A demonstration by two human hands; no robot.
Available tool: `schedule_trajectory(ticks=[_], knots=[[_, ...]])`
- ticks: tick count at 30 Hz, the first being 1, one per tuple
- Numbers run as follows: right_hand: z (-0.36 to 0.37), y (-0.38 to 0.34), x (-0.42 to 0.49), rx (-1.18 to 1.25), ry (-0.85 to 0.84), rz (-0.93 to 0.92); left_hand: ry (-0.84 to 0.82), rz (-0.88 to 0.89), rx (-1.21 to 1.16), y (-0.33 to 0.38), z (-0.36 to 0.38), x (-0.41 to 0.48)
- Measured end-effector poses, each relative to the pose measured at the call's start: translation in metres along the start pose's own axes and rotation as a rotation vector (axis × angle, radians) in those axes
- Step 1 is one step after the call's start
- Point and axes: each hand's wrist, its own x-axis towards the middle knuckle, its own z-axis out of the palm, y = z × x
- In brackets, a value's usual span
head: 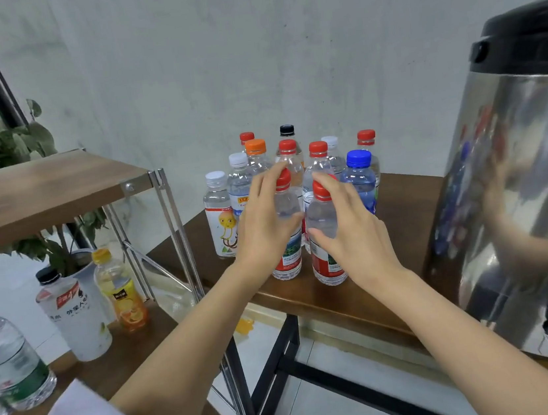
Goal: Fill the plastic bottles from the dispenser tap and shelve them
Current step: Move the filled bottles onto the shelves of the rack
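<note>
Red-capped left bottle (289, 260) sits gripped in the curled left hand (261, 229), red-capped right bottle (325, 270) in the right hand (355, 235).

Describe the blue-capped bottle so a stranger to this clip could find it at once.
Start at the big steel dispenser on the right; left of it, a brown table carries a cluster of capped bottles. The blue-capped bottle stands at the cluster's right edge, just beyond the right hand. It alone has a blue cap; the others are red, white, orange or black.
</note>
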Motion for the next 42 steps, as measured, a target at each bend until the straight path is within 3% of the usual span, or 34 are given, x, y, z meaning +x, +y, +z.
schedule_trajectory(ticks=[12, 21, 34, 42], knots=[[0.007, -0.076, -0.05, 0.121, -0.108, -0.141, 0.079, -0.086, 0.088, 0.011, -0.112, -0.099], [0.082, -0.145, -0.063, 0.367, -0.288, -0.179, 0.203, -0.304, 0.218, -0.021, -0.195, -0.165], [0.207, -0.224, -0.07, 0.541, -0.538, -0.209, 0.368, -0.621, 0.406, -0.088, -0.268, -0.214], [0.261, -0.25, -0.069, 0.547, -0.591, -0.265, 0.444, -0.655, 0.482, -0.122, -0.289, -0.234]])
